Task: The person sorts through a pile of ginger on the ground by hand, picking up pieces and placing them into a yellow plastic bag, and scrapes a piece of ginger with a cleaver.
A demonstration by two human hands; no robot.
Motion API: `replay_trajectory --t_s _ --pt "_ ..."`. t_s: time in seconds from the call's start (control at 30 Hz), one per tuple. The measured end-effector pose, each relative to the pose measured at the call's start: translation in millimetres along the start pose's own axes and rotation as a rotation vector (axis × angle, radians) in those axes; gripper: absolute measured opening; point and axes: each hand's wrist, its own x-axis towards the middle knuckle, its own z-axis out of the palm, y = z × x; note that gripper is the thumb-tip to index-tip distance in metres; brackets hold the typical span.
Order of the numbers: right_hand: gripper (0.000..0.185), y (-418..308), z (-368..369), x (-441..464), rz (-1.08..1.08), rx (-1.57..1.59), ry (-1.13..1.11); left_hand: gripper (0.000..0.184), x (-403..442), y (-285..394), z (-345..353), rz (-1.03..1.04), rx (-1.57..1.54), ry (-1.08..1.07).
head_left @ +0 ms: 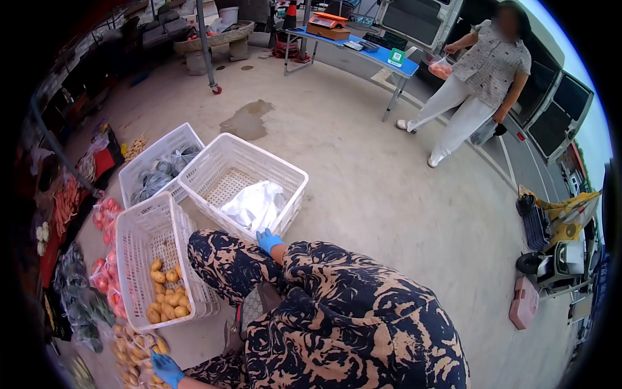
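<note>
My left hand point(167, 368), in a blue glove, reaches over bagged potatoes point(133, 347) on the ground at the lower left. Its fingers are stretched out beside the bags; whether they touch them I cannot tell. Also in a blue glove, my right hand point(268, 240) has its fingers hooked over the near rim of a white plastic crate point(288, 170). White plastic bags point(254, 204) lie in that crate, close to my fingertips. Between my hands stands another white crate point(125, 259) with loose potatoes point(170, 298) at its near end.
A third crate point(188, 135) holds dark bags. Bagged red produce point(100, 275), carrots point(67, 201) and bagged greens point(76, 298) lie along the left. A person point(489, 71) carrying bags stands near a blue table point(363, 47) with an orange scale point(329, 21). A wet patch point(247, 120) marks the floor.
</note>
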Motion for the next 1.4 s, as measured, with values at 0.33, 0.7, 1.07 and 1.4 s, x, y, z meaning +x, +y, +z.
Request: replay_trajectory --t_s 0.33,0.7,1.07,1.4 --pt "0.049 3 -1 3 -0.069 -0.112 -0.100 0.024 -22 11 -14 0.102 -0.020 -0.025" --pt "0.026 3 -60 27 -0.106 -0.036 -0.279 0.021 -85 23 -23 0.228 0.007 0.079" --pt "0.028 -1 -50 83 -0.251 0.016 -0.253 0.012 -110 26 -26 0.255 0.048 0.143" --pt "0.027 -3 -63 77 -0.191 0.051 -0.281 0.014 -120 25 -32 0.258 0.021 0.134"
